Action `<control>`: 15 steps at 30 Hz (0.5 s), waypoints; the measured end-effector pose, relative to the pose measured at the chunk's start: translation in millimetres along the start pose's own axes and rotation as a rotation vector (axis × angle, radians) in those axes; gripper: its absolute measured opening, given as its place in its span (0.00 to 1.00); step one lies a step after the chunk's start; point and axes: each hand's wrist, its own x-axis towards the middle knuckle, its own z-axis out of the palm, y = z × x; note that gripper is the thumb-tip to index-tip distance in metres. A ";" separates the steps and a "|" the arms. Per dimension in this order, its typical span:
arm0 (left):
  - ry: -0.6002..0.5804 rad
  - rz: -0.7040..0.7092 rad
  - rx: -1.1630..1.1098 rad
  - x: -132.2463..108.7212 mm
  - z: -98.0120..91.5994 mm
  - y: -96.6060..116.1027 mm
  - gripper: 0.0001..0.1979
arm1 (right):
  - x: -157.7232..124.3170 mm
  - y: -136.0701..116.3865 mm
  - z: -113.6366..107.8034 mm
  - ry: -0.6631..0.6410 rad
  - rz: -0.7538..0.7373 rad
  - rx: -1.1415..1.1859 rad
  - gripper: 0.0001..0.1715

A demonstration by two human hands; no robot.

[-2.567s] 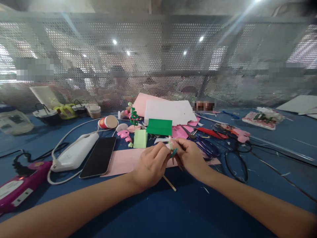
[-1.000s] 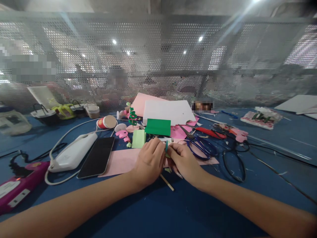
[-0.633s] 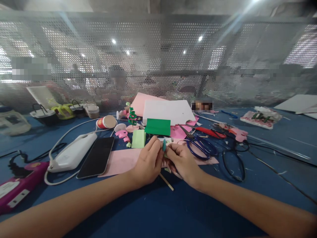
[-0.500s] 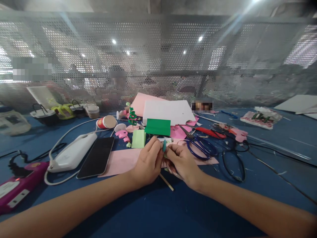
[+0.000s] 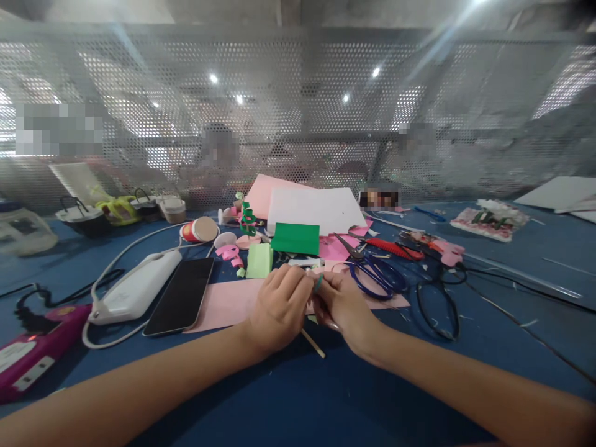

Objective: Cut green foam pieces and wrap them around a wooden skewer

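Above the pink paper at the middle of the table, my left hand [image 5: 282, 307] and my right hand [image 5: 347, 310] meet, fingers closed and fingertips touching. Between them shows a narrow teal strip [image 5: 318, 284], pinched by both hands; most of it is hidden by the fingers. A thin wooden stick [image 5: 313, 344] pokes out below the hands, its upper end covered. Under and behind them lies a pink paper sheet [image 5: 228, 301]. Just beyond are a light green paper pad [image 5: 259, 261] and a folded green paper [image 5: 297, 238].
To the right lie blue-handled scissors [image 5: 379, 277], a red cutter [image 5: 395, 248] and a pink glue gun [image 5: 449, 251]. On the left are a black phone [image 5: 180, 297], a white power bank [image 5: 142, 287] and a purple power strip [image 5: 41, 354]. A perforated metal screen [image 5: 298, 124] stands behind.
My left hand has turned over, its knuckles now facing up and its fingers covering more of the teal strip. The strip has shifted slightly right and down. My right hand keeps its pinch.
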 end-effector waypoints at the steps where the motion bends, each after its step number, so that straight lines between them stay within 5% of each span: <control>1: 0.010 0.033 0.019 -0.2 -1.0 0.9 0.07 | 1.2 -1.9 -2.4 0.035 -0.013 -0.005 0.25; 4: 0.050 0.031 -0.005 0.5 -2.8 1.3 0.08 | 6.2 -8.3 -11.0 0.110 -0.073 -0.017 0.23; 10: -0.006 -0.378 -0.278 5.9 2.6 -6.7 0.14 | 12.2 -12.3 -18.2 0.135 -0.181 -0.161 0.26; 15: -0.040 -0.390 -0.331 6.9 4.3 -7.3 0.12 | 7.8 -7.9 -11.4 0.028 -0.146 -0.173 0.23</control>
